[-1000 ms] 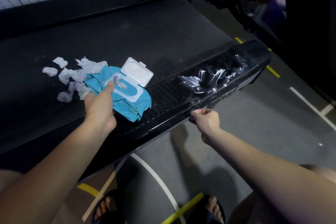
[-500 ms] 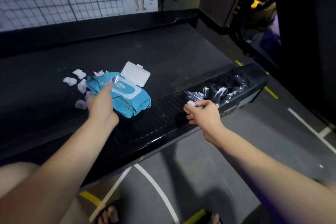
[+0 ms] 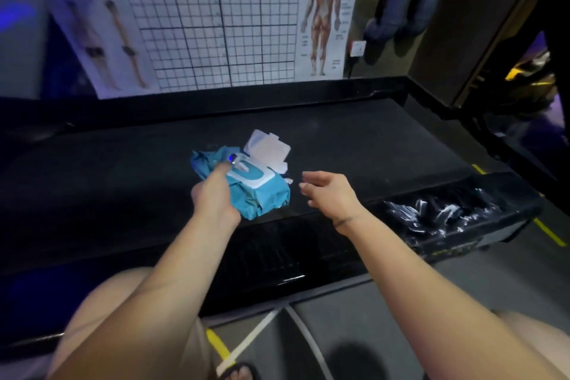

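the soft, crinkled blue wipes pack (image 3: 262,196) lies mid-belt on the matte black treadmill (image 3: 385,145), near its front edge, its stiff white rectangular lid (image 3: 267,148) flipped open. the left hand (image 3: 216,199) grips the pack's crumpled left end, forefinger along the top. the right hand (image 3: 330,191) hovers just beside the pack's right end, fingers loose and spread, holding nothing. glossy wrinkled film (image 3: 444,213) covers the treadmill's front right corner.

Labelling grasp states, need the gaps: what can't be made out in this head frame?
How the left hand grips the wipes pack underneath: head view, hidden by the hand itself.
Pack opening: head view, blurred; a wipe poking out or not, cannot tell.
Poster labels: head view, too small and blurred.
Foot: head view, cut off by bottom edge.
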### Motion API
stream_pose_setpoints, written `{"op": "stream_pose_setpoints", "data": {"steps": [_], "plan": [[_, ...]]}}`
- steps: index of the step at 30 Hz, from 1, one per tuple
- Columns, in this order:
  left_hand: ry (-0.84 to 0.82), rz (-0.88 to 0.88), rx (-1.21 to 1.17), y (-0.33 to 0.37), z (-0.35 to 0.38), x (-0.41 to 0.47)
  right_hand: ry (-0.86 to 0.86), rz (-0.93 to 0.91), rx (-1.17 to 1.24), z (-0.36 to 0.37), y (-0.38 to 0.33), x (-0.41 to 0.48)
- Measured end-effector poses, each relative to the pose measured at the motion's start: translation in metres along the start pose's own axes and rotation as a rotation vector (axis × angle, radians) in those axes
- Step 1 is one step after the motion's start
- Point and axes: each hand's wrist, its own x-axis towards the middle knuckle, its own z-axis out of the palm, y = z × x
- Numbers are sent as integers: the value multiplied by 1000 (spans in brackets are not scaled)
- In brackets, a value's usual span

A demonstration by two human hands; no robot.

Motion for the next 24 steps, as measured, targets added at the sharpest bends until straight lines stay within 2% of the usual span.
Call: {"op": "stream_pose_setpoints", "data": {"steps": [2, 6, 9, 12, 14, 16, 20, 24], "plan": [[-43, -46, 27, -4, -3, 0, 56, -62, 1, 2, -12, -8], [-81, -127, 151, -17, 0, -6, 314, -415, -235, -17, -40, -33], [-145, -145, 178, -33, 13, -11, 290, -546, -455, -33, -52, -58], [-215, -156, 272, -50, 35, -31, 163, -427, -493, -38, -43, -69], [-304, -194, 339, -67, 50, -46, 152, -329, -552, -45, -31, -75], [-362, -207, 386, -82, 61, -57, 208, -240, -587, -57, -21, -83], [-463, -263, 465, -98, 76, -71, 299, -100, -393, -83, -9, -102], [-627, -334, 555, -108, 87, -87, 390, -25, -318, -100, 1, -122]]}}
